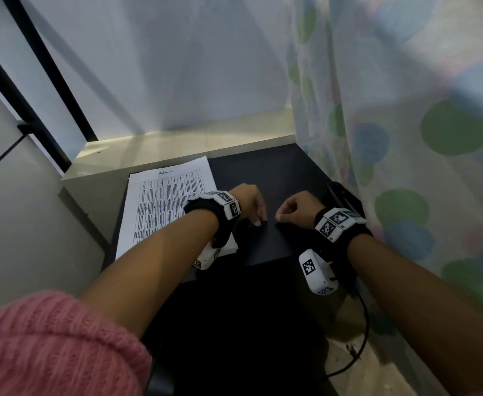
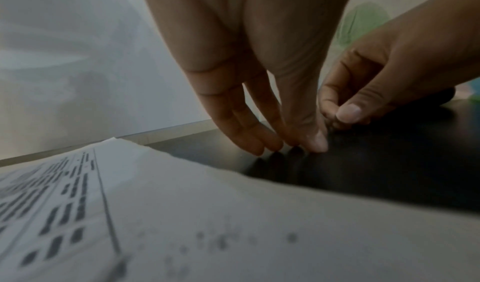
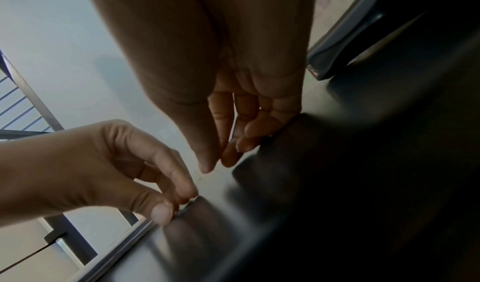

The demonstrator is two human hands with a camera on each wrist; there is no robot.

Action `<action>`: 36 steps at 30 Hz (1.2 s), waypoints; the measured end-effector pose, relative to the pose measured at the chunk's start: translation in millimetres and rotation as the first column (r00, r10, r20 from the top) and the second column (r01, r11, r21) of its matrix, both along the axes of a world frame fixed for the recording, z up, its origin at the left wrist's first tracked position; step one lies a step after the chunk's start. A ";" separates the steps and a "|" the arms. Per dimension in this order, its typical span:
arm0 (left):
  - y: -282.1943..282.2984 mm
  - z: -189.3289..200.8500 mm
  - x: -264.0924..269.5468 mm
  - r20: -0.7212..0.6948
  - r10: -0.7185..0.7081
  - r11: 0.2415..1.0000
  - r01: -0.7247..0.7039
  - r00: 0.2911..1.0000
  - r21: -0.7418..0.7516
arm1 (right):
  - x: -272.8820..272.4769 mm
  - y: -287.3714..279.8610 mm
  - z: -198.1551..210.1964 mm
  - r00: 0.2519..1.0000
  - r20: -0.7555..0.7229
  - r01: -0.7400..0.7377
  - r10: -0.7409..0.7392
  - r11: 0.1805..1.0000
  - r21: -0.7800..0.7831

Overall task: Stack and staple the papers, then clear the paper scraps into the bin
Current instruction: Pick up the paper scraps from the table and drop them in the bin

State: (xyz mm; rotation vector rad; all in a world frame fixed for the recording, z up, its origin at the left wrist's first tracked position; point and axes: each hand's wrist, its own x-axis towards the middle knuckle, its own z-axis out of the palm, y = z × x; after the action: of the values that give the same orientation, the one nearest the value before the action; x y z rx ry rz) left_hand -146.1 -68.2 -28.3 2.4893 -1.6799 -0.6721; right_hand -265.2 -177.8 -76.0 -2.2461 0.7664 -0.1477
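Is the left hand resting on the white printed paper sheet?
No, the left hand touches the black tabletop, beside the white printed paper sheet.

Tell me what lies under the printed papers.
The papers lie on the black table, overhanging its left edge. The left hand's forearm covers their near right corner.

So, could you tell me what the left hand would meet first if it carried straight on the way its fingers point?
Probably the black tabletop: the left hand points down, fingertips just above or touching it.
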 end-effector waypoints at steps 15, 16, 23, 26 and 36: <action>3.2 -5.2 -3.1 0.027 0.007 0.998 -0.005 1.000 -0.057 | 0.8 -0.3 -0.2 1.000 -0.020 0.002 -0.002 1.000 -0.015; 5.9 -4.4 -2.4 0.024 0.017 0.997 -0.015 1.000 -0.073 | 0.2 0.2 0.2 1.000 -0.020 0.002 -0.002 1.000 -0.008; 48.2 23.1 16.1 -0.032 0.181 0.938 -0.182 0.983 -0.294 | -4.0 15.9 10.4 0.999 -0.002 0.040 -0.040 0.997 0.066; 83.5 35.1 28.5 -0.086 0.275 0.874 -0.287 0.958 -0.393 | -4.2 32.6 12.3 0.996 0.056 0.056 -0.064 0.989 0.134; 234.1 22.5 63.7 -0.254 0.458 0.723 -0.523 0.852 -0.452 | 51.5 176.6 50.2 0.965 0.106 -0.257 0.239 0.938 0.232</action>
State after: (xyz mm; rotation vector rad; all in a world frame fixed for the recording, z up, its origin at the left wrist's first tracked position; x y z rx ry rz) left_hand -82.4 166.0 -5.8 2.2750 -0.9041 -0.2646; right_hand -213.6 -1.1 -25.7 -2.0665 0.4285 -0.0150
